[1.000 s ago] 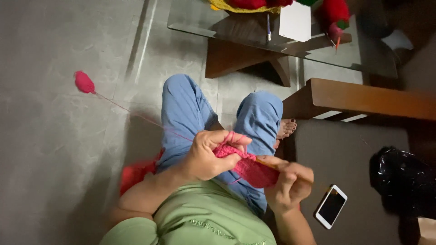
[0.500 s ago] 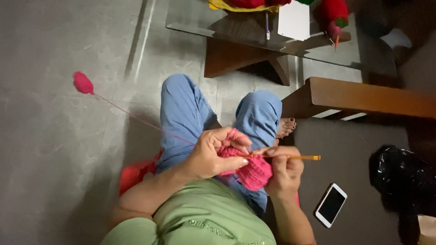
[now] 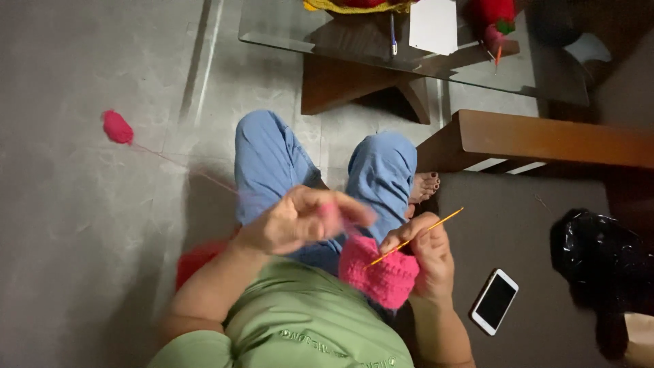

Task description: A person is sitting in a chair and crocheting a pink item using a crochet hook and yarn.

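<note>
Both hands parted — left hand [image 3: 300, 221] lifted off pink crochet piece [image 3: 378, 272]

To your right, a smartphone [image 3: 494, 301] lies flat on the dark seat surface, tilted on a diagonal, its rectangular screen black and unlit inside a white frame; it sits just beside your right forearm and near a crumpled, glossy black plastic bag [image 3: 603, 262] further right; ahead of you, on the glass table [image 3: 306, 34], a plain white rectangular card [image 3: 433, 26] rests near the far edge; its face looks blank from here.
</note>
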